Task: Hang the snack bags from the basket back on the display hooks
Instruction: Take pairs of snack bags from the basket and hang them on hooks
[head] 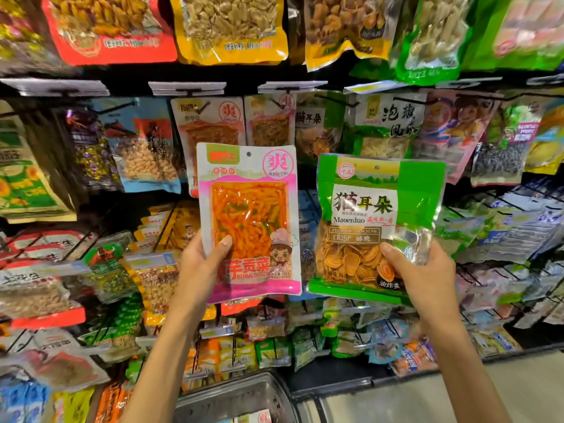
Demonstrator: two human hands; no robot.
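Left hand (204,264) pinching lower left corner of pink snack bag (248,221), thumb on front, right hand (422,274) gripping lower right of green snack bag (377,227), both bags upright before the display hooks (332,100), grey basket (235,398) below, matching bags hung behind

the pink snack bag (248,221) stands upright in front of the display hooks (335,99), its clear window showing orange-red shredded vegetables, a punched hole near its top edge. just right of it, apart, the green snack bag (377,227) marked "maoerduo" leans slightly, round orange crisps in its lower window. the metal basket (235,395) sits below the pink bag, another packet inside.
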